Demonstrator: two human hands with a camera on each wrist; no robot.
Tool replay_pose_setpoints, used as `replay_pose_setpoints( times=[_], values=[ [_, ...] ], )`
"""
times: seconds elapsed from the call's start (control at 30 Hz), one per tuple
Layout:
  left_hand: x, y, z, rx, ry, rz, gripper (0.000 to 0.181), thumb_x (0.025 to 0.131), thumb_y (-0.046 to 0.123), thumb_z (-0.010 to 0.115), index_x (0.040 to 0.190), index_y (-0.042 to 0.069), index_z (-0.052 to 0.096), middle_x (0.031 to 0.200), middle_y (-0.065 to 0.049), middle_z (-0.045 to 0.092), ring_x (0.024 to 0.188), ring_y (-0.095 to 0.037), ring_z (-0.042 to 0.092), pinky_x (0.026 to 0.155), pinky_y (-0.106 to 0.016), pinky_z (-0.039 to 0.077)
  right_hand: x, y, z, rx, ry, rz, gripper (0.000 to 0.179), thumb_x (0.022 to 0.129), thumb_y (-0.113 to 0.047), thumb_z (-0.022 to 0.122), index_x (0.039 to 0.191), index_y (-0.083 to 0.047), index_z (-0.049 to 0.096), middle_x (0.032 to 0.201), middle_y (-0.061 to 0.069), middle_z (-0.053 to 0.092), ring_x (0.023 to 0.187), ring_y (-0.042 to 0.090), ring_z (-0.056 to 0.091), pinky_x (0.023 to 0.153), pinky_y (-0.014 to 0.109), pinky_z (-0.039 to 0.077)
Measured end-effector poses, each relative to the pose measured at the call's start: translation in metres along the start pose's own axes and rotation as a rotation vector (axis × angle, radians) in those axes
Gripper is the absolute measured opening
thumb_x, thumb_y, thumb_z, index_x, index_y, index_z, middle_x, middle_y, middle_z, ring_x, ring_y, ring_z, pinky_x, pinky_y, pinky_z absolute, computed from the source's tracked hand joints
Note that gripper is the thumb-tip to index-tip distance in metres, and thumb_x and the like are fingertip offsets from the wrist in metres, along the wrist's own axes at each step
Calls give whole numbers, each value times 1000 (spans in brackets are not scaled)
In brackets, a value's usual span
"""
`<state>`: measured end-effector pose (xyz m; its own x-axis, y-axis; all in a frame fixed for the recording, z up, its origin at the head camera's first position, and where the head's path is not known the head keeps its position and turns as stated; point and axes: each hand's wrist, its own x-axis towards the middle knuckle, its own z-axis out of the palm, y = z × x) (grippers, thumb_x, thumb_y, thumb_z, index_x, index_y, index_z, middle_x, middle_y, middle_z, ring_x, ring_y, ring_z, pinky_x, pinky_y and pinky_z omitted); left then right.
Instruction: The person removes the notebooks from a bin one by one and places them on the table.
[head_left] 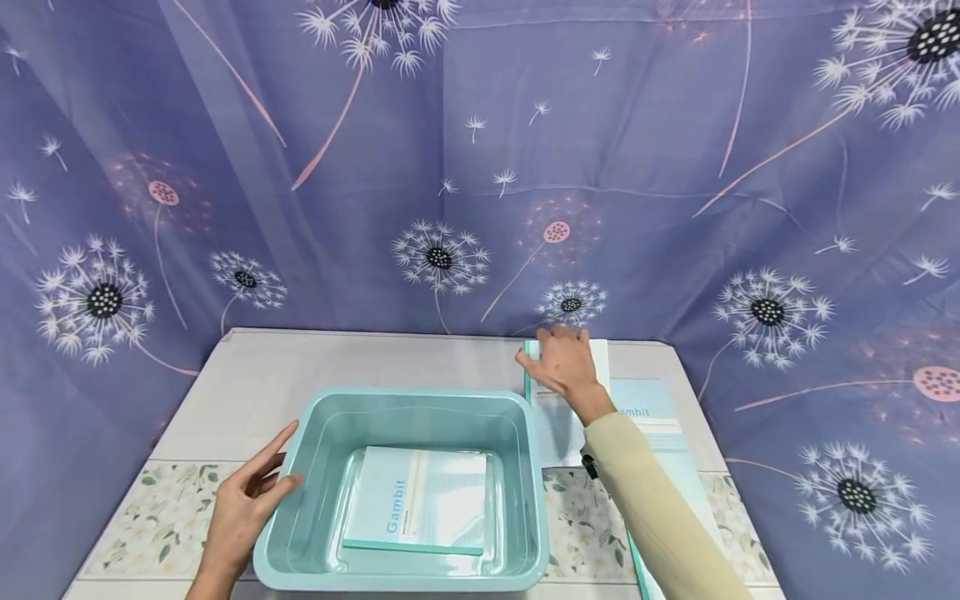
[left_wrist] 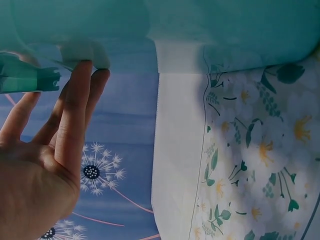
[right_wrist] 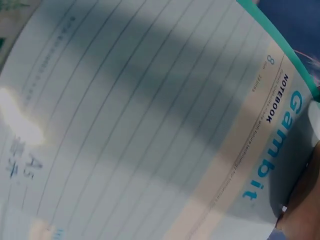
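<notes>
My left hand [head_left: 243,504] is at the left rim of a teal plastic basin [head_left: 536,500], thumb over the rim and the other fingers along the outer wall. In the left wrist view those fingers [left_wrist: 75,115] reach up against the basin's side [left_wrist: 120,30]. A Gambit notebook [head_left: 420,500] with a teal spine lies flat inside the basin. To the basin's right, my right hand [head_left: 564,362] grips the far end of another notebook [head_left: 551,433]. That notebook's cover [right_wrist: 150,115] fills the right wrist view and bends slightly, with the hand at the right edge.
Further right lies another pale blue Gambit notebook [head_left: 652,408], partly under the right sleeve [head_left: 652,500]. The table has a white and floral cover [head_left: 172,517]. A purple dandelion curtain [head_left: 360,250] hangs right behind its back edge.
</notes>
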<state>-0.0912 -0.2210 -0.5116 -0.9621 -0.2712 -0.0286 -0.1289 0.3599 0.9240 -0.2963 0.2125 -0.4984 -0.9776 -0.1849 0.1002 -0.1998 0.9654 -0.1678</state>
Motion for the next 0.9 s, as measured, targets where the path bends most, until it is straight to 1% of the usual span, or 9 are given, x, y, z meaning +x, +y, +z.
replay_pose_setpoints(
  times=[0.1,0.3,0.43,0.53,0.57,0.67,0.77,0.83,0.9],
  values=[
    [0,0,1,-6,-3,0,66,92,9,76,153,23,55,106,35,61,89,4,71,72,-21,59,-2,2,15,3,-28,-2,74,99,-63,43,136,-4,65,135,23,66,130,43,58,114,64,33],
    [0,-3,3,-29,-28,-10,66,93,12,76,154,23,53,113,34,61,95,3,71,74,-20,58,-4,11,33,-17,-50,20,70,100,-61,44,134,-4,67,134,23,67,127,44,60,110,64,36],
    [0,-3,2,-23,-12,-23,67,92,10,76,154,24,54,114,28,62,93,3,71,74,-21,59,-2,10,38,10,-56,31,69,100,-60,46,135,-3,66,137,25,65,129,45,58,112,66,35],
    [-1,-2,0,-21,-3,-23,67,92,9,76,154,24,55,111,30,62,92,2,71,73,-22,59,-1,6,40,29,-63,43,70,101,-60,46,137,-4,64,139,25,64,131,45,57,115,68,32],
    [-1,-2,0,-18,-1,-22,67,92,9,76,153,24,55,110,32,61,91,2,71,73,-22,59,-1,5,41,34,-67,46,70,101,-61,46,138,-4,64,139,25,63,131,45,56,115,67,32],
    [-1,-1,-2,-12,6,-17,66,92,9,76,153,24,55,107,35,61,90,2,71,73,-21,59,0,3,43,36,-79,51,70,101,-61,46,139,-4,63,139,25,63,131,45,56,112,66,34],
    [-1,-2,-4,-8,6,-5,66,92,8,76,153,24,55,106,34,62,90,2,72,73,-20,59,1,2,46,23,-79,56,75,101,-63,46,145,-4,57,142,28,60,133,46,53,111,66,34],
    [-1,-3,-5,-11,4,0,66,92,7,75,153,24,55,107,34,63,91,1,72,74,-20,58,2,3,49,8,-71,58,81,100,-68,47,151,-6,51,148,29,53,140,48,47,114,70,30],
    [-1,-3,-5,-12,4,1,66,92,7,75,153,23,55,109,34,62,92,-1,72,75,-20,58,2,4,51,-5,-67,57,88,97,-73,48,158,-9,43,156,29,44,148,48,38,119,74,23]
  ],
)
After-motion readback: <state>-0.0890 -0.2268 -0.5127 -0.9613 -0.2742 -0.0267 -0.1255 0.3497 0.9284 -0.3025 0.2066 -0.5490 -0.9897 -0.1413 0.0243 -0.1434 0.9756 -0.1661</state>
